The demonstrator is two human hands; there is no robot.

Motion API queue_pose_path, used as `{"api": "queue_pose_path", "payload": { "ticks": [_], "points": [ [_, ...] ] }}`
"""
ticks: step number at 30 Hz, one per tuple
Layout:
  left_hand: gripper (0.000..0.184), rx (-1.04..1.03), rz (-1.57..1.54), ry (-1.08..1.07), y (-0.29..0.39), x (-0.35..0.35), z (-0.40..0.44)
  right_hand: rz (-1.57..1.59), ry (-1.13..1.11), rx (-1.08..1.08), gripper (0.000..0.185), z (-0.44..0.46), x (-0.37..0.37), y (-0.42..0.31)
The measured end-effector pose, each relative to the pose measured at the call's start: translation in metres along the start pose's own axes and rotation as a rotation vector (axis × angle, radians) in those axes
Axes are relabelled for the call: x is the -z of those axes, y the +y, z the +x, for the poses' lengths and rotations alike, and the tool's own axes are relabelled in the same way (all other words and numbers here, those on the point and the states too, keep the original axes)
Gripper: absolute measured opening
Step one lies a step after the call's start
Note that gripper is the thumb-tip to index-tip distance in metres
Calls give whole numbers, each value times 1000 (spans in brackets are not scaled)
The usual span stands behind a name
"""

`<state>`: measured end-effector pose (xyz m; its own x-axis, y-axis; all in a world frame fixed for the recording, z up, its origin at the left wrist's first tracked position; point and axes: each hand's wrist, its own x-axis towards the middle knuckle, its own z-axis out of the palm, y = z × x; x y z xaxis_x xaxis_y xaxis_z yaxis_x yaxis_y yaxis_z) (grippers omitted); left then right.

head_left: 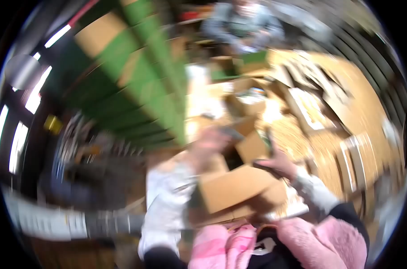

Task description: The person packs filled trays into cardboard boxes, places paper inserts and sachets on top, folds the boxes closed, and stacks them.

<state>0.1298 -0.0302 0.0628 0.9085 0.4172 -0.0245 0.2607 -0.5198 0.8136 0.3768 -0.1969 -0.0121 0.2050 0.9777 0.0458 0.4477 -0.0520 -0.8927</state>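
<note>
A brown cardboard box (237, 190) stands right in front of me with its flaps raised and a dark gap between them. My left hand (211, 144) is over the box's far left side, heavily smeared by motion. Something dark shows at its fingertips, and I cannot make out whether it is a held thing or a finger covering. At the box's right side is my right hand (279, 163), thumb and fingers spread apart, with dark fingertips near a flap. Whether it touches the flap is unclear.
Stacked green-and-brown boxes (140, 80) rise at the left. On the wooden table (362, 96) are a smaller open box (250, 96) with items inside, a tray-like carton (308, 110) and flat cardboard pieces (358, 161). Another person (243, 27) sits across the table.
</note>
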Motion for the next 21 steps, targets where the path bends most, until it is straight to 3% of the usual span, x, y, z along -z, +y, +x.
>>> {"api": "queue_pose_path", "payload": {
  "ticks": [1,2,3,5,6,7,8,9,10,11,12,13,14,15,16,17,18,19,21],
  "points": [
    [58,-12,-6,256,-8,27,-5,-249,143,70,118,2,-5,10],
    [62,30,-26,518,-32,39,-8,-133,116,-85,118,-7,4,-20],
    [66,95,-36,716,-69,37,-22,-155,117,-73,113,-8,1,-12],
    [76,64,15,743,-158,-9,-76,-148,133,-21,102,-14,0,-1],
    [81,102,203,749,-51,-69,-100,-102,70,-57,96,-16,8,-4],
    [81,286,-263,602,-74,-91,-130,-36,-11,-92,89,-24,10,-13],
    [60,409,-1086,347,0,-95,-120,97,-148,-142,82,-27,18,-25],
    [60,346,-894,461,17,-97,-124,227,-286,-177,74,-26,24,-33],
    [61,278,-710,574,23,-98,-139,197,-58,80,54,-24,16,-27],
    [62,203,-523,683,24,-101,-147,506,14,192,38,-13,27,-21],
    [54,-80,102,675,-2,-121,-163,835,28,20,33,-17,39,-33],
    [50,-146,335,615,-14,-133,-179,1165,45,-158,30,-23,47,-44],
    [46,-227,562,574,-26,-145,-195,964,31,-63,34,-28,38,-21],
    [45,-99,412,536,-23,-153,-203,613,56,-68,36,-35,20,-17],
    [44,19,269,489,-20,-155,-205,63,164,-100,40,-50,-3,2],
    [43,137,133,427,-18,-148,-200,4,196,-193,43,-62,-10,-4],
    [45,263,-13,500,-12,-136,-186,30,226,-149,45,-64,-16,-11],
    [46,348,-197,656,-13,-112,-160,-139,285,-102,57,-65,-30,-5],
    [50,488,-426,790,-16,-78,-122,311,91,-275,50,-63,8,-26]
  ]
}}
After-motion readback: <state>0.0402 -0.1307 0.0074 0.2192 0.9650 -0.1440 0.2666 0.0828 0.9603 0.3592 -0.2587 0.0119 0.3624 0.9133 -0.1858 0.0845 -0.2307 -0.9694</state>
